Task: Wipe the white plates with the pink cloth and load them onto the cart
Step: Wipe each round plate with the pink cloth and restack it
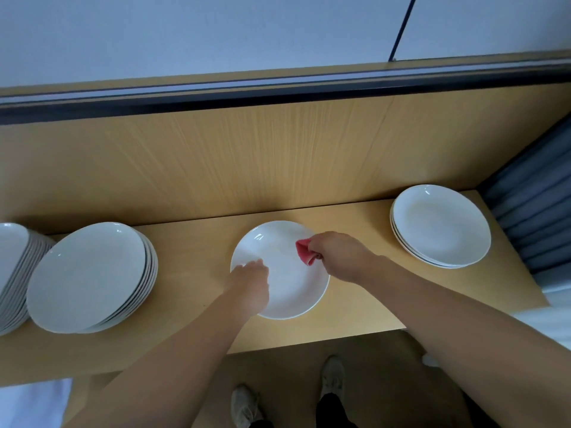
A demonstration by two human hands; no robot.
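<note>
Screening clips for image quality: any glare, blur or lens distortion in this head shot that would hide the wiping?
Head view: soft, dim light, faint shadows; small glare spots on the middle plate and the right stack, nothing washed out; the wide-angle lens bows the counter and stretches the forearms; the pink cloth in the right hand reads clearly, only slightly soft.

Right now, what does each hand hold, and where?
Right hand grips crumpled pink cloth by its right end; left hand rests on round white plate at left rim.
</note>
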